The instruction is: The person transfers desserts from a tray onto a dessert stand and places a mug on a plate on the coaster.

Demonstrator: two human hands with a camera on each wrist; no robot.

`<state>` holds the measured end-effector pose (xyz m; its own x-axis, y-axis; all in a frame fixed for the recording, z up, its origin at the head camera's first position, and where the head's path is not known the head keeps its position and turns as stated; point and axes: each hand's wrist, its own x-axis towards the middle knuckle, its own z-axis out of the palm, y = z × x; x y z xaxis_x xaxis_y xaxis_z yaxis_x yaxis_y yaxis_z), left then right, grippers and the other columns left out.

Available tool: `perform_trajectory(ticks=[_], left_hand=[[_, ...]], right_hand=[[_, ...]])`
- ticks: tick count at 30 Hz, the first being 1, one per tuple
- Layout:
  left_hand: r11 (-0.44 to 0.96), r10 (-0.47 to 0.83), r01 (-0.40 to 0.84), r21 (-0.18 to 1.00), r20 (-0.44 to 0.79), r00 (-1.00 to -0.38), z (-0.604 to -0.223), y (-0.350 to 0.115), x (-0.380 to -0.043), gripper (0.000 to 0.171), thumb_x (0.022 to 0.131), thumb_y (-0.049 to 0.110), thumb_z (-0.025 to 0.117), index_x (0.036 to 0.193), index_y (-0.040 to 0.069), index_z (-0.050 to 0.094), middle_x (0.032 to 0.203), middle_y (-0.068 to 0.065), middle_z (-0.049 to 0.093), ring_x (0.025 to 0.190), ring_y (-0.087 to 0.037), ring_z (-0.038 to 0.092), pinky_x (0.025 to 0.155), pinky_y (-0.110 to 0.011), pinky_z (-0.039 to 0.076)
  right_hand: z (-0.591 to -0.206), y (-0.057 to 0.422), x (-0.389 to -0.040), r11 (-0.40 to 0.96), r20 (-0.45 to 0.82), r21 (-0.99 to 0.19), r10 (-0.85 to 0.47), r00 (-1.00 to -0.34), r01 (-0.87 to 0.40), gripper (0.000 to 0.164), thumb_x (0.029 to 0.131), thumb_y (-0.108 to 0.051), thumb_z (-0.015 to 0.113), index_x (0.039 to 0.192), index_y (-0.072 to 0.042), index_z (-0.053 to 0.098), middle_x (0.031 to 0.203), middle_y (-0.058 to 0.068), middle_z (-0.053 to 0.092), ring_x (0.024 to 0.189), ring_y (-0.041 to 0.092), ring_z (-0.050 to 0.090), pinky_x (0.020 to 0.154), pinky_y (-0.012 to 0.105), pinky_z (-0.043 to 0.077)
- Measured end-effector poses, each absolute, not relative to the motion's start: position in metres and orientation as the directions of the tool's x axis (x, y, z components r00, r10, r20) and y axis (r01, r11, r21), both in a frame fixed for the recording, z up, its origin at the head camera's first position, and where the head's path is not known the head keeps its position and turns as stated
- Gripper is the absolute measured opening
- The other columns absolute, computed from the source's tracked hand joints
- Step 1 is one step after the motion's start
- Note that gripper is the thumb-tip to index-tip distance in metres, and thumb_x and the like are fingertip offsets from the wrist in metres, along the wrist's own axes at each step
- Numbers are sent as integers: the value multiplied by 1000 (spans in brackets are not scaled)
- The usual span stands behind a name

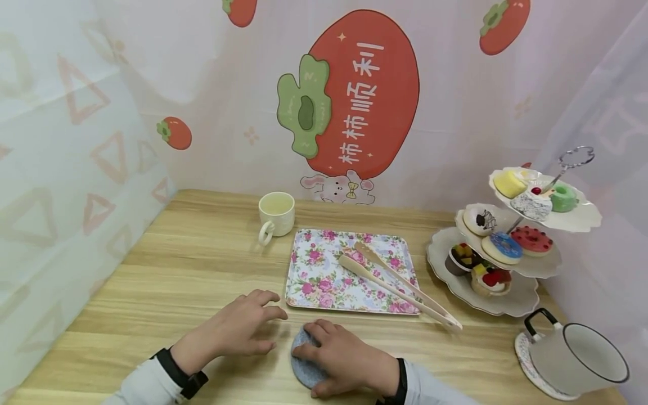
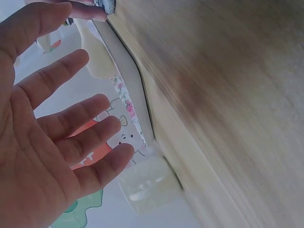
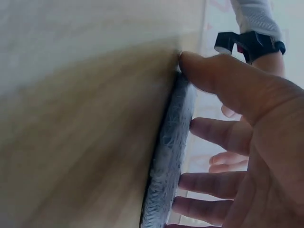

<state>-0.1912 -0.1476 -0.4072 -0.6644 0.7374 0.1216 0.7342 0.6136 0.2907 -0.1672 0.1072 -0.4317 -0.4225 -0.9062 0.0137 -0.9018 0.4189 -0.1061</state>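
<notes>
A round grey coaster (image 1: 302,368) with a rough, textured edge lies flat on the wooden table. On it rests my right hand (image 1: 345,360), its fingers spread over the top. In the right wrist view, fingertips (image 3: 183,183) touch the coaster's (image 3: 164,156) upper face, while the thumb is at its rim. My left hand (image 1: 237,327) hovers to the coaster's left, holding nothing, its fingers loosely spread. Just beyond both hands is a floral tray (image 1: 315,275). Wooden tongs (image 1: 385,285) lie across it, their joined end past its right corner.
A cream cup (image 1: 277,212) stands behind the tray's left corner. At the right, a tiered stand (image 1: 549,267) carries several pastries and cakes. Nearer, a white mug (image 1: 562,360) with a dark rim sits on a patterned coaster (image 1: 526,365). Printed curtains (image 1: 228,112) surround the table.
</notes>
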Motion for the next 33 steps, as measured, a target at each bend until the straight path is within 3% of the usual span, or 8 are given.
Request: perform_trajectory(ticks=[12, 21, 33], left_hand=[[609, 743, 735, 300, 111, -660, -406, -146, -191, 39, 74, 31, 74, 109, 16, 65, 120, -13, 53, 109, -28, 49, 74, -46, 47], [602, 748, 744, 288, 122, -652, -408, -144, -191, 40, 73, 30, 75, 109, 16, 65, 119, -13, 53, 108, -28, 50, 73, -45, 47], [606, 748, 742, 286, 113, -654, -408, -142, -194, 40, 73, 30, 75, 108, 16, 65, 119, -14, 54, 109, -30, 49, 74, -47, 47]], right_hand=[[-426, 111, -166, 421, -39, -60, -907, -419, -905, 64, 79, -57, 63, 133, -25, 51, 133, 14, 44, 119, 24, 42, 85, 31, 45], [-422, 130, -164, 445, -72, -136, -896, -439, -885, 53, 84, -45, 64, 131, -23, 53, 133, 15, 45, 119, 27, 44, 84, 28, 46], [-419, 157, -158, 523, -94, -233, -851, -516, -820, 54, 82, -43, 67, 131, -23, 53, 134, 17, 43, 120, 30, 43, 82, 32, 48]])
